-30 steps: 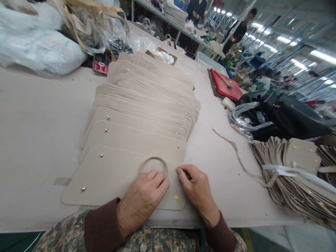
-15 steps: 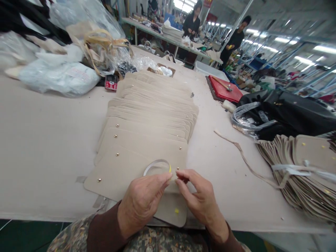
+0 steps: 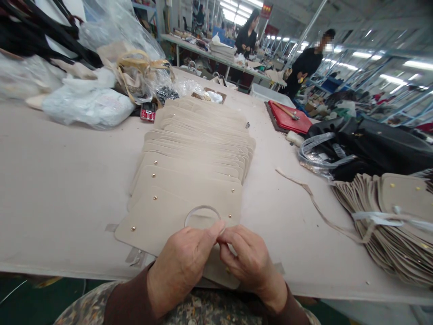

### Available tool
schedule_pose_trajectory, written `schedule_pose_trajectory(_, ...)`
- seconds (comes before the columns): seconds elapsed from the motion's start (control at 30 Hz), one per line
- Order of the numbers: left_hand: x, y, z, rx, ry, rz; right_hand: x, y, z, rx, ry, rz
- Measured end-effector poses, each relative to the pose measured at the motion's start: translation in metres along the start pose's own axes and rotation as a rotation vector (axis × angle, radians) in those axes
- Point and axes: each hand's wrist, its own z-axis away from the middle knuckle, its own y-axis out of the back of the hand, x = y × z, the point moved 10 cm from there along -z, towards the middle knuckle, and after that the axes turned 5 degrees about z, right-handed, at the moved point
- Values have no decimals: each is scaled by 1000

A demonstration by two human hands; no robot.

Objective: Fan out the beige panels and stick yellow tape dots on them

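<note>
A thin ring of clear tape [image 3: 202, 211] stands up off the nearest beige leather panel [image 3: 158, 217], which carries small gold studs. My left hand [image 3: 185, 262] and my right hand [image 3: 246, 258] meet at the ring's near right edge, fingertips pinched together on it. Behind that panel a long fanned row of like panels [image 3: 199, 140] runs away across the table [image 3: 61, 189]. The near edge of the front panel hangs over the table edge under my hands.
A bundled stack of panels [image 3: 392, 221] tied with white tape lies at right, with a loose beige strip [image 3: 304, 189] beside it. Black bags [image 3: 368, 146], a red board with a hammer [image 3: 291, 117], plastic sacks [image 3: 88, 106] and a calculator [image 3: 148, 111] sit farther back. Two people stand at a far table.
The tape ring has come up off the panel. Both hands lifted from the surface and closed together on its edge. The view has tilted up.
</note>
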Motion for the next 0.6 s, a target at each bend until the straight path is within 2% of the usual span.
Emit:
schedule_pose_trajectory(0.17, -4, 2, -4, 6, 53, 63, 10, 5, 10, 124, -102, 0)
schedule_pose_trajectory(0.27, -7, -3, -10, -66, 66, 110, 17, 5, 13, 142, -170, -38)
schedule_pose_trajectory(0.33, -7, -6, -13, -83, 60, 101, 26, 3, 16, 132, -264, -90)
schedule_pose_trajectory(0.5, 6, -3, -18, 0, -2, 81, 73, -22, 38, 36, -791, -435)
schedule_pose_trajectory(0.6, 15, 1, -23, 43, -49, 152, 101, -30, 54, 53, -1048, -599)
